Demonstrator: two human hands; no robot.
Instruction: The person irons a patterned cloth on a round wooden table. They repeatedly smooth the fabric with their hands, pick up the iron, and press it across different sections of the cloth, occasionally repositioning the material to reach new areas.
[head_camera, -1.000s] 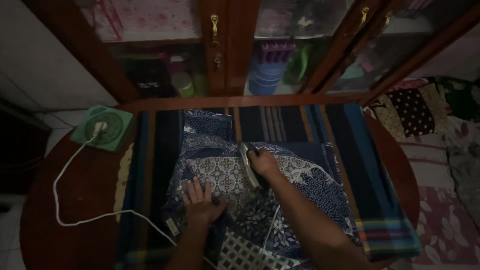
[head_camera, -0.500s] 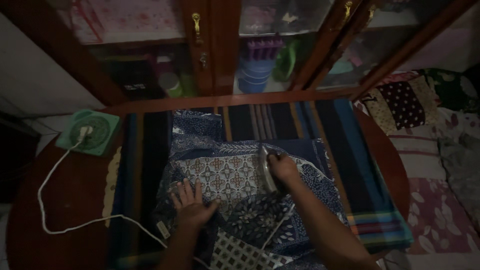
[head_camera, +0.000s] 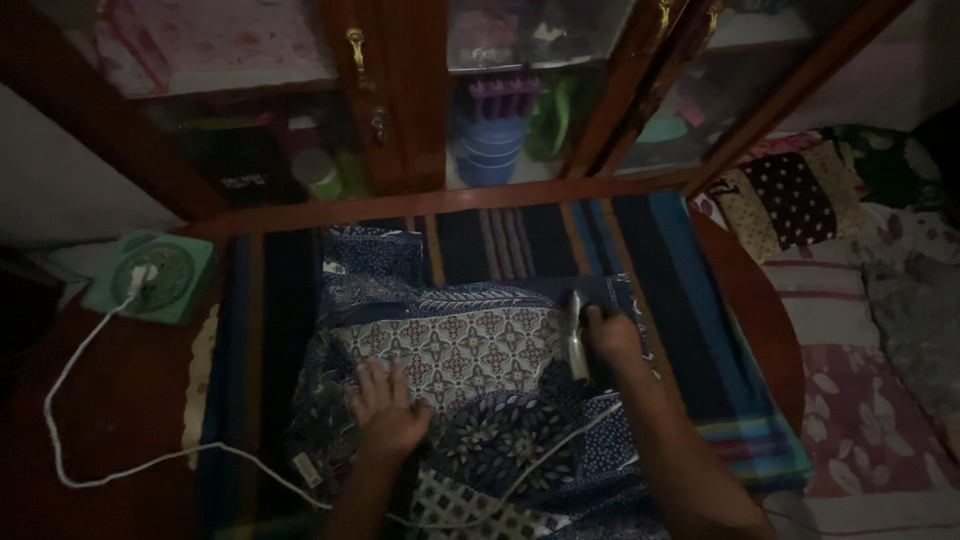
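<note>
glass cabinet (head_camera: 400, 110) holds blue tubs (head_camera: 490, 150); right hand (head_camera: 610, 335) grips iron (head_camera: 574, 335).

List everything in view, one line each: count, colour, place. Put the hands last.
patterned batik cloth: one, dark blue and white, spread in the middle of the table.
striped blanket: one, dark with blue and orange bands, under the cloth.
electric iron: one, silvery, on the cloth's right part.
white power cord: one, from the green socket across the table.
green socket box: one, at the table's left edge.
round wooden table: one, reddish brown.
glass-fronted wooden cabinet: one, brown, behind the table.
patchwork bedding: pink and floral, right.
left hand: flat on the cloth.
right hand: gripping the iron.
</note>
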